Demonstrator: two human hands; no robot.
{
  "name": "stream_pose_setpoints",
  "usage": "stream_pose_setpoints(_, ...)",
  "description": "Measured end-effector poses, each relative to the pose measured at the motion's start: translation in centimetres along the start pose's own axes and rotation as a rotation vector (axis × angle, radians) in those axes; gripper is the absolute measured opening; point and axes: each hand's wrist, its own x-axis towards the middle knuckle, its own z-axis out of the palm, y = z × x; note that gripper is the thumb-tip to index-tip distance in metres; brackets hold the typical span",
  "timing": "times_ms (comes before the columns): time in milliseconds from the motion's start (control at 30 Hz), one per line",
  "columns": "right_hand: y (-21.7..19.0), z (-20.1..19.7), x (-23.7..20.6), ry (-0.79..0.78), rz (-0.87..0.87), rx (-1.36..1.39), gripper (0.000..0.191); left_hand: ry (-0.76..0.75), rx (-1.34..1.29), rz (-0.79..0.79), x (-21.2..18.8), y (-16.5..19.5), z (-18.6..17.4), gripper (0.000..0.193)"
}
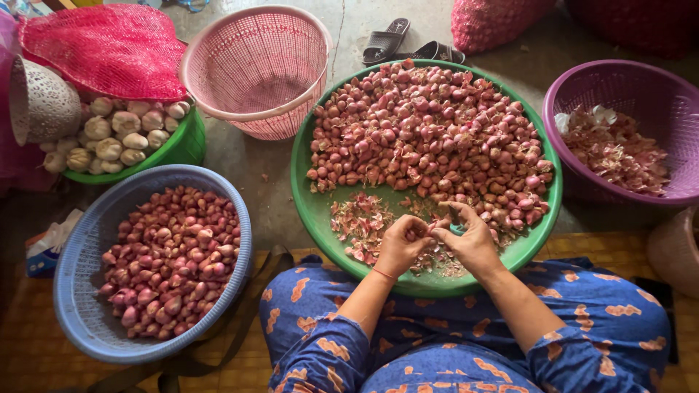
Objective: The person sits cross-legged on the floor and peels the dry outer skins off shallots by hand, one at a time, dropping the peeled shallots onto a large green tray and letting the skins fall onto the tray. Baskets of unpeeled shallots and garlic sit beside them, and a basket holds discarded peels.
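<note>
Carefully now, we hold our left hand [402, 244] and right hand [470, 239] pinched together on one shallot [426, 231] over the green tray [320, 211], where, we judge, the small blade could nick a fingertip.

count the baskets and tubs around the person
6: blue basket at left, green tub of garlic upper left, pink basket top, big green tray centre, purple basket right, one cut off at the right edge.
</note>
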Motion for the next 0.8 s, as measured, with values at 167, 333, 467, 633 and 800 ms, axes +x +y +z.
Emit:
stream_pose_setpoints(167,-0.3,0.2,-0.6,0.015,-0.281,-0.264,0.050,-0.019,-0.048,-0.051,0.1,-0.5,0.3,0.017)
stream_pose_setpoints(333,0.3,1.6,-1.1,0.130,-0.469,-0.413,0.046,0.057,0.099,-0.014,-0.1,-1.2,0.7,0.013)
stream_pose_setpoints(467,1.1,1.7,-0.8,0.115,-0.519,-0.462,0.041,0.054,-0.223,-0.160,0.5,-2.2,0.2,0.011)
stream_pose_setpoints(633,0.6,-0.1,-0.2,0.037,-0.408,-0.341,0.027,0.118,-0.386,-0.205,1.1,-3.1,-0.8,0.013)
stream_pose_setpoints(800,-0.3,-0.8,0.3,0.016,0.100,-0.291,0.028,0.119,-0.430,-0.192,1.2,-3.3,-0.8,0.017)
